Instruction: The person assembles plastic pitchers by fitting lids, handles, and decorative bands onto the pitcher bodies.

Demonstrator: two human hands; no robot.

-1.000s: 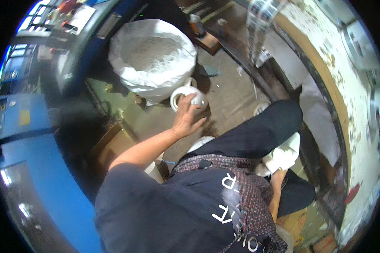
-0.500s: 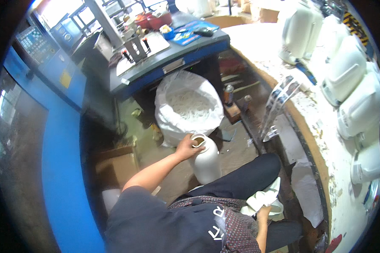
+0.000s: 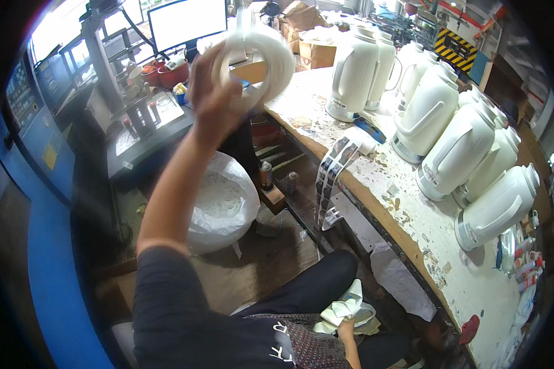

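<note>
High in front of me, my left hand (image 3: 212,92) grips a hollow white jug body (image 3: 278,64). Its round open end faces me, and both are smeared by motion. Low at my lap, my right hand (image 3: 347,330) is closed on a crumpled off-white cloth (image 3: 341,310). Part of a white rounded piece shows beside the cloth, and its kind is unclear. Below my left forearm stands a big white sack (image 3: 246,203) with thin white strips inside.
Several white jugs (image 3: 443,154) with handles and silvery bases line the worn white table (image 3: 406,209) on the right. A strip of printed labels (image 3: 329,172) hangs over its edge. A spray can (image 3: 265,176) stands below. Blue machinery (image 3: 49,246) fills the left; a monitor (image 3: 188,24) stands behind.
My left hand has lifted the white jug body from beside my knee to high in front of me. The view has swung up and right. My right hand stays at the cloth.
</note>
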